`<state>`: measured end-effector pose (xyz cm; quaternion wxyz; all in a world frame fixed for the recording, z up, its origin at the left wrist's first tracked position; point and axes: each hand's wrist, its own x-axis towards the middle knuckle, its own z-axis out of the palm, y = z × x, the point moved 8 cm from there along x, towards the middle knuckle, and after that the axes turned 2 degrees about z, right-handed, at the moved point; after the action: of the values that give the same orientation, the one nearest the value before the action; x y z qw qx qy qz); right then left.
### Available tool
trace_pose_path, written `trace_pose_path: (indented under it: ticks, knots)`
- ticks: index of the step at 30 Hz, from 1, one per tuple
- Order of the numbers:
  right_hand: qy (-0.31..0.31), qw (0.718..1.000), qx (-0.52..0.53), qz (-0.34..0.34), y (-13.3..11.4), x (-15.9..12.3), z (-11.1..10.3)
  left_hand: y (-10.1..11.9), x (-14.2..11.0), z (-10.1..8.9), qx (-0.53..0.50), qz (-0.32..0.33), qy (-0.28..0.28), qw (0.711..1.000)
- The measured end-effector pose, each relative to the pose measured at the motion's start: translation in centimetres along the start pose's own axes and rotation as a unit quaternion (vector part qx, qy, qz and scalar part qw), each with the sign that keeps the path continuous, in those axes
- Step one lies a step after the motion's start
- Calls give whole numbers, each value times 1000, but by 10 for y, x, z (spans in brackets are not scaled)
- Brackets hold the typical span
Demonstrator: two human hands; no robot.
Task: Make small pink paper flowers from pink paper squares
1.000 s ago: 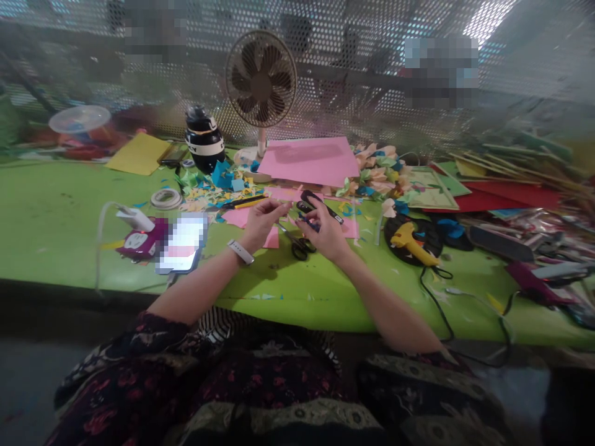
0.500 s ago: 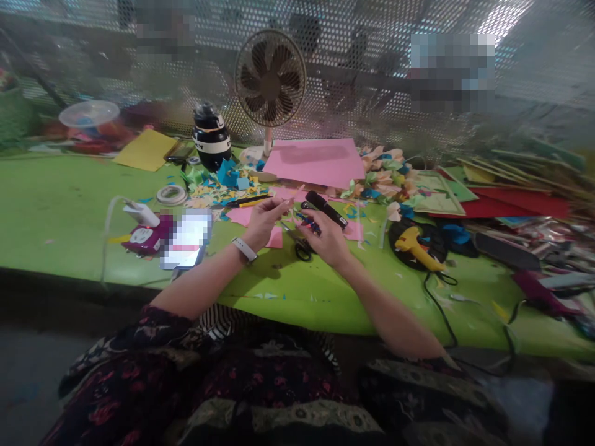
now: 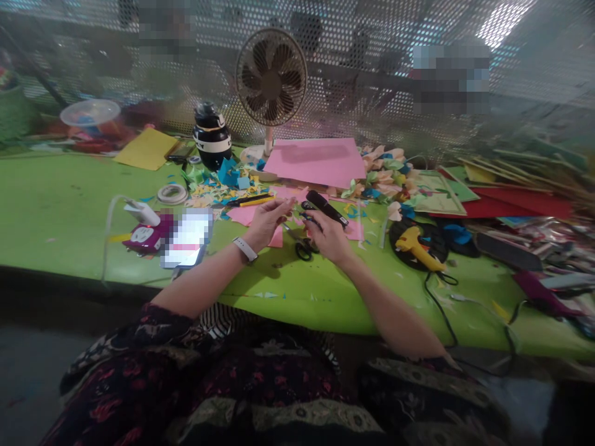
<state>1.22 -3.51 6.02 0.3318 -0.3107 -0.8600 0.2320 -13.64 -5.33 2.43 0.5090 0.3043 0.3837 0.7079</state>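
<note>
My left hand [image 3: 269, 220], with a white-banded watch on the wrist, is closed in a pinch on a small pink piece of paper mostly hidden at its fingertips. My right hand [image 3: 325, 234] faces it, fingers curled around a small tool with a dark blue handle [image 3: 307, 216]; its working end is too small to make out. Below and between the hands, black-handled scissors [image 3: 304, 250] lie on the green table. Pink paper pieces [image 3: 275, 238] lie under my left hand. Just beyond my right hand rests a black stapler-like object [image 3: 326, 207].
A fan [image 3: 272, 80], a black bottle [image 3: 212, 139] and a pink sheet [image 3: 316, 160] stand behind paper scraps. A lit phone [image 3: 188, 238] and tape roll [image 3: 171, 194] are left. At right are a yellow glue gun [image 3: 418, 249] with its cord and red sheets [image 3: 515, 202].
The pink strip sticking up from my left fingertips no longer shows. My right hand has shifted slightly, its fingers curled more tightly around the blue-handled tool.
</note>
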Motion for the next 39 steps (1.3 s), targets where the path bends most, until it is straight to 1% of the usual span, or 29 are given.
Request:
trace_pose_path:
  ticks: [3,6,10,12,17,21,24,26,30,34,39]
  knots:
    - [-1,1000,8,23,6,0,0,-2,1,-1,-17,-13,3,1000]
    - [-19,998,41,51,12,0,2,-4,3,-2,-33,-19,-2,999]
    - [-34,996,45,65,11,0,3,-5,3,-2,-34,-20,0,999]
    - [-28,998,34,55,8,0,2,-5,2,-1,-27,-18,2,999]
    - [-10,1000,26,3,-3,0,0,-2,1,-3,1,-7,15,1000]
    - [-2,1000,24,-1,-1,-2,1,-3,2,-5,16,-12,10,1000]
    - [4,1000,13,-7,0,-2,1,-4,3,-10,34,-10,29,999]
    - [12,1000,2,-19,0,-1,-1,-4,3,-11,35,-9,32,999]
    - [28,999,-17,-37,1,0,-3,-4,5,-6,33,7,1,999]
    - [15,999,-19,-37,3,1,-2,-5,5,-4,45,17,-15,999]
    - [9,999,-12,-36,1,1,-2,-5,3,1,31,14,-41,999]
